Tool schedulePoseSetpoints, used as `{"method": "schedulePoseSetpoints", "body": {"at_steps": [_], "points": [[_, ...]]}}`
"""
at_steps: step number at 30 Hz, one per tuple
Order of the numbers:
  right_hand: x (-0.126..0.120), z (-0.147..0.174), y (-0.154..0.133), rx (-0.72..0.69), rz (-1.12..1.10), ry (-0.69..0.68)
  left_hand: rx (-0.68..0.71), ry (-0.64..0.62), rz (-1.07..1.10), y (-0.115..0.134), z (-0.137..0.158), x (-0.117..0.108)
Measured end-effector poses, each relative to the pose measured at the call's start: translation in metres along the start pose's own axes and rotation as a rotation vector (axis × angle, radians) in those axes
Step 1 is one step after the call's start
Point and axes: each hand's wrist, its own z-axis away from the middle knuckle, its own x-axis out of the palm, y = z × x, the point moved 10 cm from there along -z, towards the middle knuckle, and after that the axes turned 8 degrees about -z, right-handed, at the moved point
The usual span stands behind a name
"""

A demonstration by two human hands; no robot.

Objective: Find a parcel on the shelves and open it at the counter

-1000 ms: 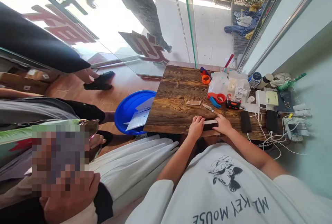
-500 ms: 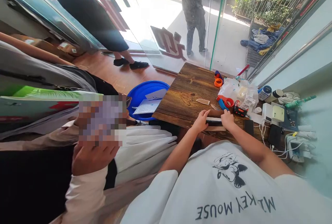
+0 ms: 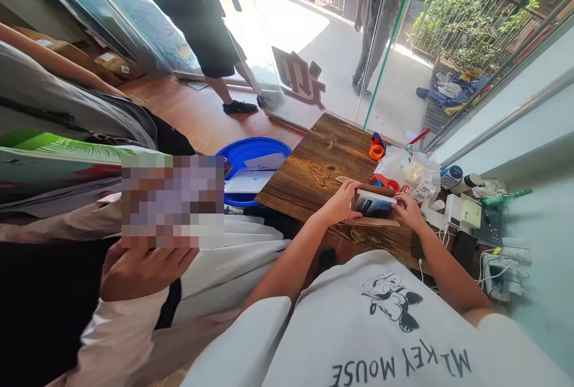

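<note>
An opened cardboard box (image 3: pixel 374 221) is at the near edge of the wooden table, tilted toward me, with its flaps spread. Inside it lies a smaller printed package (image 3: pixel 375 205), white and dark with lettering. My left hand (image 3: pixel 341 203) is closed around the cardboard box's left end, thumb near the package. At the right end, my right hand (image 3: pixel 409 212) has its fingers bent over the box edge and the package's corner. Which of the two its fingertips press on, I cannot tell.
Orange tape rolls (image 3: pixel 376 151), a plastic bag (image 3: pixel 403 165) and a white charger (image 3: pixel 454 210) with cables crowd the table's right side. A blue basin (image 3: pixel 219 149) stands left of the wooden table (image 3: pixel 305 165). Another person's hand (image 3: pixel 139 267) is at left.
The cardboard box has tipped up toward me, and the printed package now shows inside it. My right hand has shifted slightly right and lower. The people by the glass have moved.
</note>
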Motion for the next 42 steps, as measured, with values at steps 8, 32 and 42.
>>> {"method": "schedulePoseSetpoints", "body": {"at_steps": [8, 32, 42], "points": [[-0.033, -0.006, -0.013, -0.010, -0.050, 0.112, 0.156, 0.018, -0.094, 0.060, -0.018, -0.044], [0.092, 0.042, 0.051, 0.160, 0.182, 0.004, -0.048, -0.133, -0.235, -0.064, 0.018, 0.080], [0.100, 0.052, 0.070, 0.259, 0.128, 0.054, -0.122, -0.223, -0.449, -0.058, 0.025, 0.108]]}}
